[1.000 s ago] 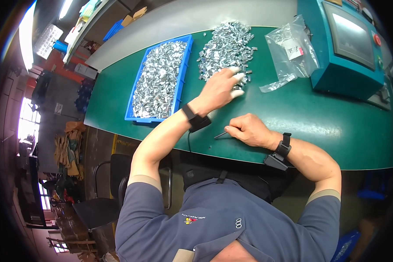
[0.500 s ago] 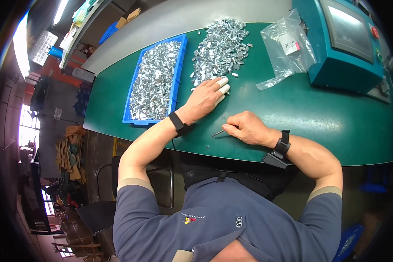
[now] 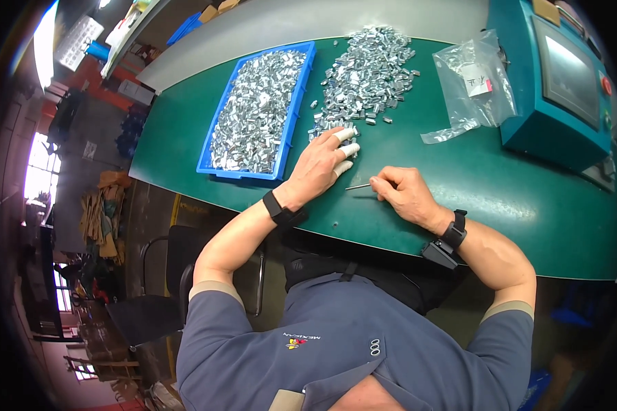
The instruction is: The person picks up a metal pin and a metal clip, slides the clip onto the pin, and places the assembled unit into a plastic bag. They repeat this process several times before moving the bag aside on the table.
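Note:
My left hand [image 3: 317,168] rests at the near edge of a pile of small silvery metal pieces [image 3: 367,75]. White finger cots [image 3: 347,151] cover several of its fingertips. Those fingers are spread over a few pieces, partly hiding them, and I see nothing gripped. To the right, my right hand [image 3: 410,198] is closed in a pinch on a thin metal rod [image 3: 358,186]. The rod points left, its tip just short of the left hand's fingers and low over the green tabletop [image 3: 459,178]. A blue tray [image 3: 297,109] full of similar metal pieces stands left of the pile.
A clear plastic bag [image 3: 452,75] with a white label lies right of the pile. Beyond it stands a teal machine [image 3: 528,130] with a screen and a red button. The table's front edge runs close to my body. A chair [image 3: 151,315] stands lower left.
My right hand has brought the rod closer to my left hand, and the rod lies more level. My left hand's fingers are more spread at the pile's edge. The whole view has shifted slightly.

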`<act>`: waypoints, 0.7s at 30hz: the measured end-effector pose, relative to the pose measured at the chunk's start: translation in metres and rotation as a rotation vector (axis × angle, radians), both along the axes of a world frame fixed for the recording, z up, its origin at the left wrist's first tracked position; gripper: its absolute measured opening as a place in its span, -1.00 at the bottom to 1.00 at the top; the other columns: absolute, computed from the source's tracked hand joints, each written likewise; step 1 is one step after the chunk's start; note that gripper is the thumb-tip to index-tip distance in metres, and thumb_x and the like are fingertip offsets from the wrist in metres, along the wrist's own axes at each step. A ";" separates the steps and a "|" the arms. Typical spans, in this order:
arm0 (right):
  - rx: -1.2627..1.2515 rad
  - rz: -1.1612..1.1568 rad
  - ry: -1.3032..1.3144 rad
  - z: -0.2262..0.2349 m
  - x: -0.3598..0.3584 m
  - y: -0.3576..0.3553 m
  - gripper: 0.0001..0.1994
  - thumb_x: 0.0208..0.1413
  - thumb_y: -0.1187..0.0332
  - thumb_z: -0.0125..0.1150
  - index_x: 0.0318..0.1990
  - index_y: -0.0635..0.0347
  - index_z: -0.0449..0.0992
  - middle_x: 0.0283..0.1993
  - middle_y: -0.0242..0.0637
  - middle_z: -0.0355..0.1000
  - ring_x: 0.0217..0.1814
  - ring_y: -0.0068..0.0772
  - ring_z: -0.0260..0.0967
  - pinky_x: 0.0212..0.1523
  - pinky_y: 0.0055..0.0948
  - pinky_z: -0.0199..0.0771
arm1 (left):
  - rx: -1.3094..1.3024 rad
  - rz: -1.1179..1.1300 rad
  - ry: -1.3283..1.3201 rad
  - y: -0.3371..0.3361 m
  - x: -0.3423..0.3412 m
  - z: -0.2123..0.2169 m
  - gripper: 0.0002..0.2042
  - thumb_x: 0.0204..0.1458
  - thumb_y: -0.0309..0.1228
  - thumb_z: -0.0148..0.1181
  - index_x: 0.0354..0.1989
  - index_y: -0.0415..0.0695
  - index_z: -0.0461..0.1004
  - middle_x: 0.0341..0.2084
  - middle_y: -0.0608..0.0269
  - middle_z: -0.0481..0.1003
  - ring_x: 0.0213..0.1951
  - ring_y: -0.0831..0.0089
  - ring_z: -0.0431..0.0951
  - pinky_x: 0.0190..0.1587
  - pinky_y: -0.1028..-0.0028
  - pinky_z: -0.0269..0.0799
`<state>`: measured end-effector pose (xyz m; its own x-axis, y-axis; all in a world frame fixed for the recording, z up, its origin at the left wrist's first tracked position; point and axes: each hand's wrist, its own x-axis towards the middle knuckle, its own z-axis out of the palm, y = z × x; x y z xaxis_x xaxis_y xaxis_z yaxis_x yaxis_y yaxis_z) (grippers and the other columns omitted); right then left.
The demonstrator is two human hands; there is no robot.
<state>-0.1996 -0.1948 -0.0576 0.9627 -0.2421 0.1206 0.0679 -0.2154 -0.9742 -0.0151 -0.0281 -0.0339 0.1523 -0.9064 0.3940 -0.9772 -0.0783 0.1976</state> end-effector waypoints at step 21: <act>0.003 -0.087 0.055 -0.004 0.003 0.000 -0.85 0.35 0.39 0.25 -0.15 0.33 0.58 -0.33 -0.40 0.54 -0.30 -0.63 0.40 -0.25 -0.54 0.42 | -0.113 0.283 0.299 0.044 -0.049 -0.015 -0.73 -0.05 -0.57 0.46 -0.14 -0.16 0.64 -0.13 0.17 0.56 -0.06 0.10 0.55 -0.02 0.24 0.50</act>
<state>-0.1970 -0.1947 -0.0617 0.9432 -0.3253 0.0672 -0.0048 -0.2156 -0.9765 -0.0643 0.0154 -0.0485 0.5116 -0.7659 0.3896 -0.8186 -0.2966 0.4918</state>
